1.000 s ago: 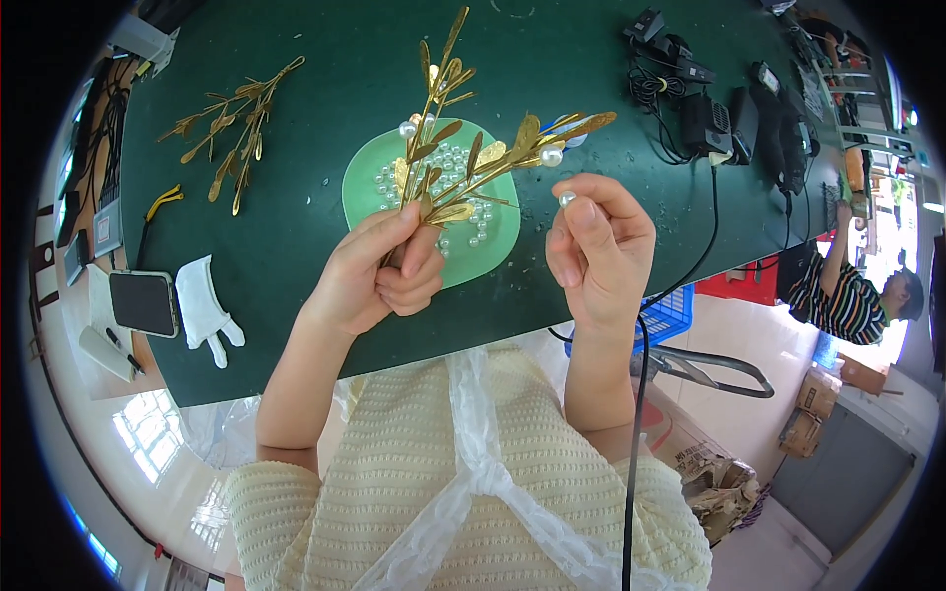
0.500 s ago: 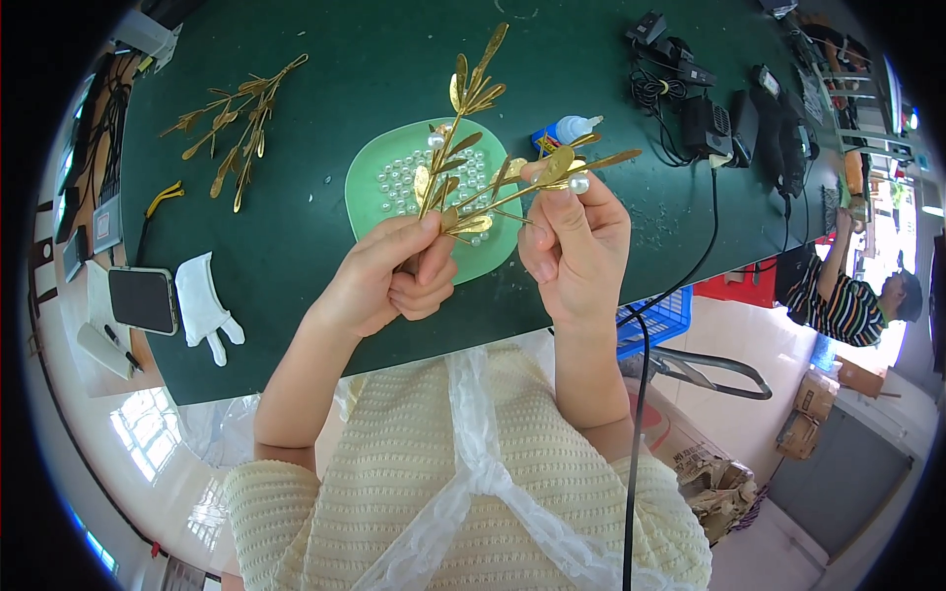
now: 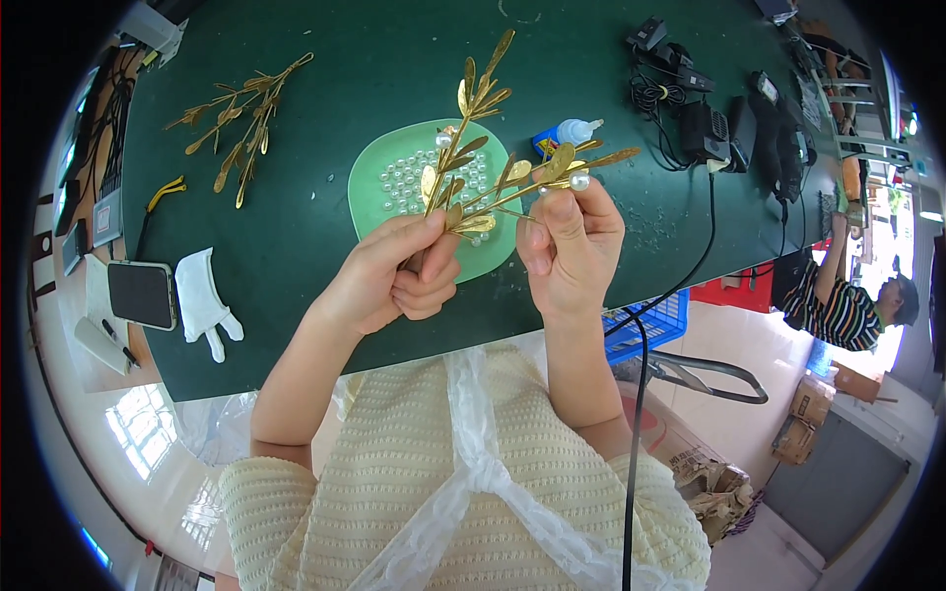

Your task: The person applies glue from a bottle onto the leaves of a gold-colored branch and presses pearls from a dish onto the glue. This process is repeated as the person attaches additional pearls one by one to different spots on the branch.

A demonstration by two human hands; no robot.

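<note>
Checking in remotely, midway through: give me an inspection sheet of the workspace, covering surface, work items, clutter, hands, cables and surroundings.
Surface: dark green tabletop, clear specks scattered at right.
Work items: forked gold leaf spray held above a light-green tray of pearl beads; second spray lying at upper left; squeeze bottle beyond the right hand.
Clutter: smartphone, white glove, black power adapters.
Hands: left hand grips where the stems meet; right hand pinches one branch beside a large pearl.
Cables: black cable crossing the table edge; coiled cable upper right.
Surroundings: blue crate, striped-shirted person, cardboard boxes.
</note>
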